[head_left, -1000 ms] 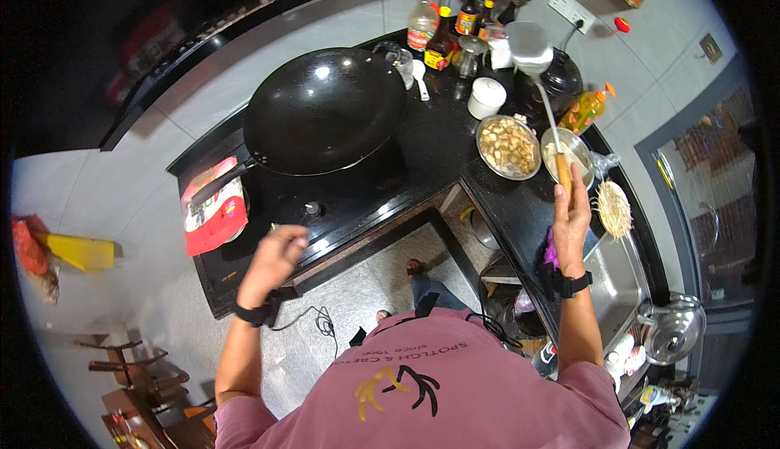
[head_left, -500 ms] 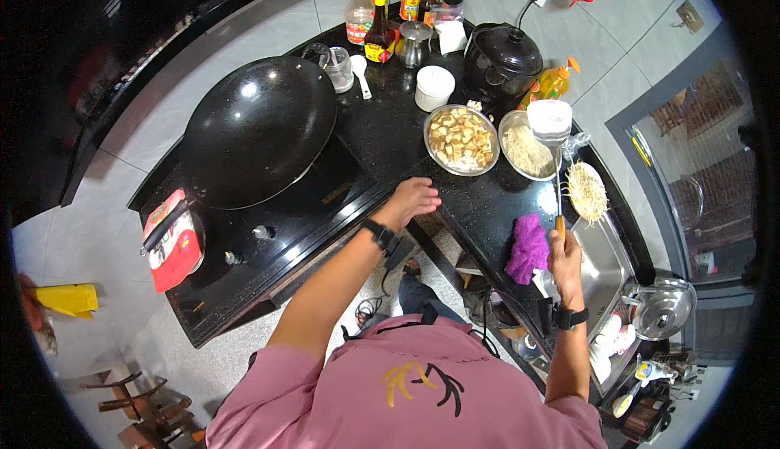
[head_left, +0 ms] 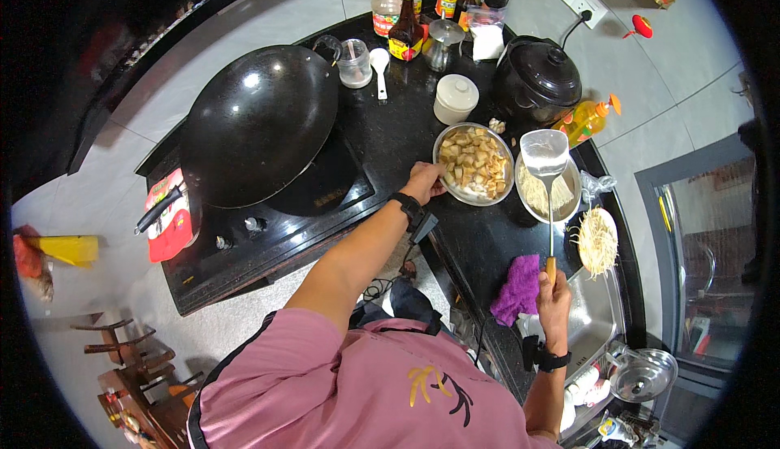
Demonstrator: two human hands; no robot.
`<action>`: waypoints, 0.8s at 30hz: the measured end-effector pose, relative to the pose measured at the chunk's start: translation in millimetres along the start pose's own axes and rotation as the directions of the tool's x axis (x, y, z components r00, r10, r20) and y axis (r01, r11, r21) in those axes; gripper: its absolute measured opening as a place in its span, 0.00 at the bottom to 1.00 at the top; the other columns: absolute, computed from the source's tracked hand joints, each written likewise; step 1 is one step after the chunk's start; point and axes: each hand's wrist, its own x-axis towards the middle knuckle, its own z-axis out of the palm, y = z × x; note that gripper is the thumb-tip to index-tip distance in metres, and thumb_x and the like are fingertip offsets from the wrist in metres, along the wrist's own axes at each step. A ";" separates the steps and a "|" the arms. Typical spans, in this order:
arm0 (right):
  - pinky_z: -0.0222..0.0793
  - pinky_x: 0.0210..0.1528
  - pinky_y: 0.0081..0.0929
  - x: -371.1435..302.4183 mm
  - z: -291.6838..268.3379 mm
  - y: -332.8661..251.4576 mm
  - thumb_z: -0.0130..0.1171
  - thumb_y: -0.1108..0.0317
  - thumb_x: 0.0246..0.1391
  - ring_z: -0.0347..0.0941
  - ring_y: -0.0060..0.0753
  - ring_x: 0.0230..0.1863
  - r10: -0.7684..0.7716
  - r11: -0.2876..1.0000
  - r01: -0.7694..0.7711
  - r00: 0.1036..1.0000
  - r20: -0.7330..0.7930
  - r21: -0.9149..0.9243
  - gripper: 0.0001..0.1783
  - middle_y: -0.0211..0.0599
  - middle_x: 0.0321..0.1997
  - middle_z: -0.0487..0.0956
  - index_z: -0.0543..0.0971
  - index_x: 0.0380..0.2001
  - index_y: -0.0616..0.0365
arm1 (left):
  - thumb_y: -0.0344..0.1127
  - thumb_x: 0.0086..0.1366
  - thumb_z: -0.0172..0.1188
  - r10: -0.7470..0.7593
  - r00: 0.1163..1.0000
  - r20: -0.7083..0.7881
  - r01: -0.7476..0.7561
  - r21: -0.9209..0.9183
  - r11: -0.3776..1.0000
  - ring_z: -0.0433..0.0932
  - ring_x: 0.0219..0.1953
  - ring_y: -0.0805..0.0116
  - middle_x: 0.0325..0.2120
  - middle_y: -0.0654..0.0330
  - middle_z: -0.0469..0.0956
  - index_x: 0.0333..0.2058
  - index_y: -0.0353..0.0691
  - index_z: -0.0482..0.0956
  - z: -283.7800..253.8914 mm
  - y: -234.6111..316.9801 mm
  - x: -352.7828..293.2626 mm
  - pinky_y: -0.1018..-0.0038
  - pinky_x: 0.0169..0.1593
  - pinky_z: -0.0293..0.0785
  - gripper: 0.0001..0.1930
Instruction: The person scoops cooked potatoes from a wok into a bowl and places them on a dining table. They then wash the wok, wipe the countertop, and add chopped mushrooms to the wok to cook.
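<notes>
My left hand [head_left: 424, 182] reaches across the black counter and grips the near rim of a metal bowl [head_left: 452, 192] filled with pale cubed food. My right hand [head_left: 555, 296] is closed on the wooden handle of a metal spatula [head_left: 545, 153], whose blade hovers over a second metal bowl [head_left: 571, 198] holding pale shredded strands. A large black wok [head_left: 258, 120] sits on the stove [head_left: 268, 225] to the left of both bowls.
Sauce bottles [head_left: 404, 36], a glass cup, a white spoon, a white lidded jar [head_left: 455, 98] and a black pot [head_left: 536, 80] stand at the back. A purple cloth [head_left: 520, 286], a small strainer of sprouts [head_left: 597, 241] and a sink [head_left: 593, 319] lie on the right. A red packet [head_left: 168, 215] lies left of the stove.
My left hand moved from near the stove's front edge across to the bowl of cubes and took its rim. My right hand drew back, with the spatula blade now over the other bowl.
</notes>
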 end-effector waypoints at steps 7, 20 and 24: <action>0.61 0.27 0.28 18.8 -16.0 12.2 0.53 0.59 0.65 0.61 0.23 0.25 -0.056 0.991 0.059 0.998 0.024 -0.122 0.15 0.31 0.22 0.69 0.73 0.34 0.63 | 0.26 0.59 0.58 -0.071 0.916 0.395 0.161 -0.200 0.967 0.78 0.43 0.63 0.37 0.55 0.75 0.41 0.36 0.72 -11.9 -10.0 -19.1 0.67 0.48 0.80 0.10; 0.52 0.23 0.14 31.0 -42.2 -62.1 0.54 0.60 0.66 0.57 0.12 0.24 -0.121 0.992 0.127 0.965 0.232 -0.011 0.17 0.20 0.25 0.65 0.70 0.49 0.61 | 0.27 0.55 0.49 -0.167 0.809 0.564 0.336 -0.209 0.919 0.78 0.49 0.41 0.52 0.40 0.73 0.59 0.29 0.59 -16.8 -7.6 -155.9 0.46 0.52 0.79 0.30; 0.66 0.42 0.21 47.4 -40.4 -111.2 0.53 0.65 0.65 0.68 0.23 0.40 -0.392 0.901 0.420 0.894 0.216 -0.105 0.23 0.33 0.42 0.74 0.68 0.59 0.67 | 0.27 0.57 0.53 0.110 0.842 0.528 0.074 -0.315 0.946 0.71 0.57 0.40 0.59 0.43 0.66 0.65 0.40 0.55 -29.1 30.5 -216.1 0.42 0.50 0.78 0.35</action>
